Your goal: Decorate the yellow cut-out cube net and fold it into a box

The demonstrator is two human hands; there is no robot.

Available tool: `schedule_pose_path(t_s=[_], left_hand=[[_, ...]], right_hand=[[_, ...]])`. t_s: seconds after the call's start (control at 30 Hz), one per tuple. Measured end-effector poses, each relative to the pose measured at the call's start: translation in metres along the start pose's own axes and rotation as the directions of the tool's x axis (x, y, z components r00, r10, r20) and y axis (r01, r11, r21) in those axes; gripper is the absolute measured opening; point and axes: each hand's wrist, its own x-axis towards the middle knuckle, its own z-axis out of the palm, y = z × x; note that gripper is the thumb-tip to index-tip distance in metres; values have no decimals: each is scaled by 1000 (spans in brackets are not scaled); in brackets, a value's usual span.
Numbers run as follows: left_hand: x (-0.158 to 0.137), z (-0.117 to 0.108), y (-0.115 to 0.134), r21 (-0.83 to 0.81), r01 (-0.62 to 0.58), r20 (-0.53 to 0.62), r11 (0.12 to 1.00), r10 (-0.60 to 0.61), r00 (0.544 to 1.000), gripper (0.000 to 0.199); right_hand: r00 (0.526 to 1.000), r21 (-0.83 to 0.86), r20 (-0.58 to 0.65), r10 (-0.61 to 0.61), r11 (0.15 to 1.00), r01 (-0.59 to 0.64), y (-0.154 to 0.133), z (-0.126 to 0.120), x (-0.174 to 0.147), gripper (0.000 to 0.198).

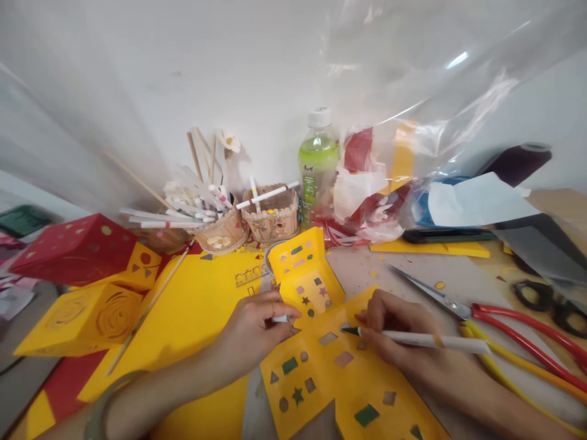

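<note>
My right hand (408, 330) grips a white marker (458, 344), its dark tip pointing left at a cut-out near the middle of a yellow card (316, 403). The card is cross-shaped and creased, with its far flap tilted up. Stars, triangles, circles and four-sided shapes show across its panels; some look green, others pinkish or grey. My left hand (254, 327) rests on the card's left side, with a small white marker cap (280, 318) pinched between its fingers. Under my left forearm lies a large yellow sheet (197, 305).
Red-handled scissors (481, 313) and a yellow-handled tool (504, 373) lie at right. Behind stand two small wooden baskets (270, 226) with markers, a green drink bottle (316, 159) and a clear plastic bag (440, 122). Red (77, 250) and yellow paper boxes (87, 318) sit left.
</note>
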Motion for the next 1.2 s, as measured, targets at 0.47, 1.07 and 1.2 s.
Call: schedule_pose_path(t_s=[0.47, 1.07, 1.2], left_hand=[[-1, 0, 0, 5, -4, -20, 1000, 4, 1000, 19], [1, 2, -4, -16, -114, -64, 993, 113, 992, 19], [1, 1, -4, -12, -115, -62, 993, 114, 992, 20]], right_hand=[[1000, -88, 14, -25, 996, 26, -2, 1, 0, 22], [999, -112, 28, 16, 994, -13, -5, 2, 0, 21], [1000, -125, 22, 15, 992, -13, -5, 2, 1, 21]])
